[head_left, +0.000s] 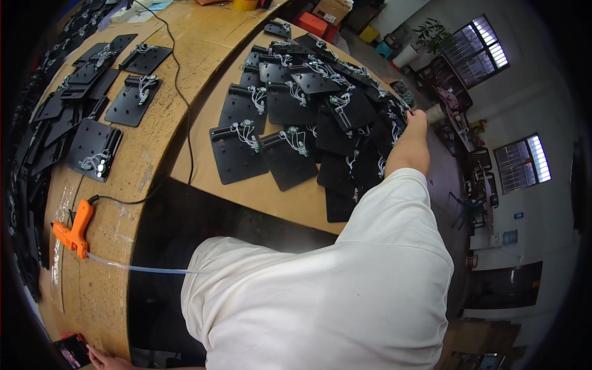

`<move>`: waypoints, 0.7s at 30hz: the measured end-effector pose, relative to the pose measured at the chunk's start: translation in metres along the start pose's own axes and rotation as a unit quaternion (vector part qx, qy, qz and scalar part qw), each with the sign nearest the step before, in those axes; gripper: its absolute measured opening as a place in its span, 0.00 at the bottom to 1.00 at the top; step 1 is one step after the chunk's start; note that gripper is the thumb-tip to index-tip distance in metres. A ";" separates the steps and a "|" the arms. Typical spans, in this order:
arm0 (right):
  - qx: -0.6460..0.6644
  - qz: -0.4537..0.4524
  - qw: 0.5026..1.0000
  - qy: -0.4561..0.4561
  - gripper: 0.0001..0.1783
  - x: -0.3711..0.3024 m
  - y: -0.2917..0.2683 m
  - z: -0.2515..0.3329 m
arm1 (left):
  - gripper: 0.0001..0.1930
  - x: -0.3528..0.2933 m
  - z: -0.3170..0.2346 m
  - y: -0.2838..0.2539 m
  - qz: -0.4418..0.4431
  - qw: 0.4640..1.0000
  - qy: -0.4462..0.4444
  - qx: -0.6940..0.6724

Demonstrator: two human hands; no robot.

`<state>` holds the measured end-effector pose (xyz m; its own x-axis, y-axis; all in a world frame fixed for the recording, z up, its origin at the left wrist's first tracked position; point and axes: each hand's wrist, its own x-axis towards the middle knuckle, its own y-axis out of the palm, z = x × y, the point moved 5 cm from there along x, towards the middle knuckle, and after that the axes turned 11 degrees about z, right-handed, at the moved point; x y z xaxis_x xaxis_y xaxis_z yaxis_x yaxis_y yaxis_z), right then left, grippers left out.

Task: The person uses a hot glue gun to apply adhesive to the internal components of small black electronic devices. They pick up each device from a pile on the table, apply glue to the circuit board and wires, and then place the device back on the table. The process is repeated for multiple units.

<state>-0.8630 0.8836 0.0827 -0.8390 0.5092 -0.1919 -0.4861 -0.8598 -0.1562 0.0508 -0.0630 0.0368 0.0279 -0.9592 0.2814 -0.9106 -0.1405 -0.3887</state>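
Stretched out to the far right, my right hand has its fingers closed at the edge of the heaped black panels. It seems to grip one of them, though the fingers are small and partly hidden. The panels are flat plates with white wires and small green boards attached. At the lower left, my left hand is partly cut off by the frame. Its fingers are curled at the side of a dark-screened phone with a red edge.
An orange glue gun with a clear glue stick lies on the wooden bench, its black cord running across. More black panels stand at the left. A cardboard-topped table bears the right heap. Red bins are behind.
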 end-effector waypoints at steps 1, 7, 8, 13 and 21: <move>0.022 -0.012 1.000 0.003 0.12 -0.005 0.005 0.004 | 0.14 -0.003 -0.010 0.004 0.005 1.000 -0.002 0.006; 0.084 -0.053 0.995 0.014 0.13 -0.018 0.022 0.011 | 0.12 -0.027 -0.079 0.028 0.027 0.993 0.081 0.076; 0.086 -0.052 0.995 0.018 0.13 -0.016 0.029 0.011 | 0.11 -0.022 -0.069 0.022 0.030 0.995 0.067 0.072; 0.065 -0.042 0.996 0.033 0.14 -0.010 0.040 0.015 | 0.12 -0.019 -0.074 0.020 0.027 0.997 -0.043 0.057; -0.207 0.039 0.972 0.101 0.08 -0.081 0.064 0.061 | 0.12 -0.022 -0.068 0.015 0.038 0.998 0.012 0.055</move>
<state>-0.8409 0.7845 0.1470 -0.7840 0.4756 -0.3990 -0.2474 -0.8288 -0.5019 0.0083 -0.0275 0.0847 -0.0511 -0.9621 0.2680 -0.8585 -0.0948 -0.5040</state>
